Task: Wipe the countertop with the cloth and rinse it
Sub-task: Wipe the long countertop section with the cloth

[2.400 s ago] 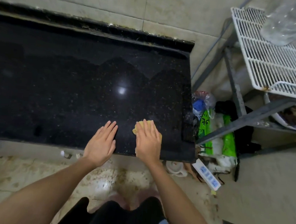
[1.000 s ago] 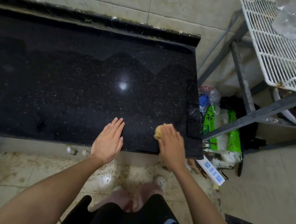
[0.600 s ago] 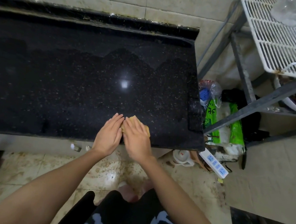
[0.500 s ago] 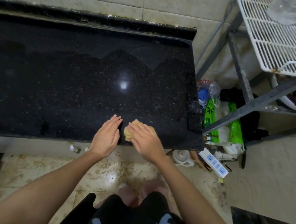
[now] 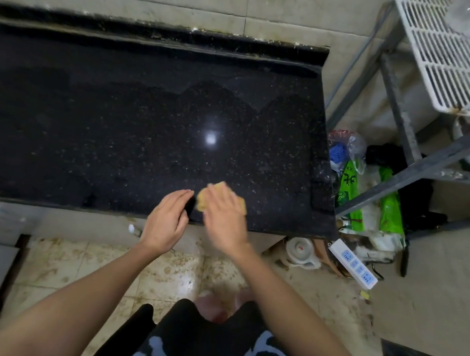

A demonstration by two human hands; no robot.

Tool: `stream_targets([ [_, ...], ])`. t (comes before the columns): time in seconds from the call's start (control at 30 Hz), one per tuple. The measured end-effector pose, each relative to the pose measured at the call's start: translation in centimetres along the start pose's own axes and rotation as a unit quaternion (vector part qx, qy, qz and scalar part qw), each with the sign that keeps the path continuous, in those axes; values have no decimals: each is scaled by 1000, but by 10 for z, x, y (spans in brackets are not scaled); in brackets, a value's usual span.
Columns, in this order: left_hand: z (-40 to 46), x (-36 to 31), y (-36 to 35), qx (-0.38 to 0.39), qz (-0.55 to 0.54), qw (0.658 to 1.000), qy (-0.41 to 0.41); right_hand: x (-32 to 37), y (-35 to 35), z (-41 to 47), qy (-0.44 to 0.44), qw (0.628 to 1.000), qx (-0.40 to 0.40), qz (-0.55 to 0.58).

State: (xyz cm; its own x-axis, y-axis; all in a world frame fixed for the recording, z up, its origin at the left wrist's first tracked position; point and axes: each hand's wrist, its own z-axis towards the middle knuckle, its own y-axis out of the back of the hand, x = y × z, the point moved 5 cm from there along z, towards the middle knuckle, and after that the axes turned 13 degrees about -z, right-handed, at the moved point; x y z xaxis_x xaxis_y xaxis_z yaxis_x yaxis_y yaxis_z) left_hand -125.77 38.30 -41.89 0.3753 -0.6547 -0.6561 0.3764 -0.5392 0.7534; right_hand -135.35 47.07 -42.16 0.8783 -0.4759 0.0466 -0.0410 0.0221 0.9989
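Yellow crumpled cloth lies on the black speckled stone countertop near its front edge, pressed under the right hand; the left hand, loosely curled and empty, sits just beside it, leftward

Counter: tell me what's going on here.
A person is wiping the black countertop with a yellow cloth. The right hand presses the cloth flat near the front edge. The left hand sits at that edge just beside it, fingers loosely curled, holding nothing. No tap or sink shows, so the rinse is not yet done. A power strip lies on the floor to the right.
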Motion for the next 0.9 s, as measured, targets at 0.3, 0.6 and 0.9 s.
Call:
stream_targets([
  [0.3,7,-7,2,-36,-27,998,32,-6,-18,-20,144,989,-18,-37],
  [0.6,26,-54,-47,49,-11,998,-32,-180,-3,-96,34,996,-4,-76],
  [0.9,49,-89,-89,78,58,993,-68,-225,10,-112,-29,997,-46,62],
])
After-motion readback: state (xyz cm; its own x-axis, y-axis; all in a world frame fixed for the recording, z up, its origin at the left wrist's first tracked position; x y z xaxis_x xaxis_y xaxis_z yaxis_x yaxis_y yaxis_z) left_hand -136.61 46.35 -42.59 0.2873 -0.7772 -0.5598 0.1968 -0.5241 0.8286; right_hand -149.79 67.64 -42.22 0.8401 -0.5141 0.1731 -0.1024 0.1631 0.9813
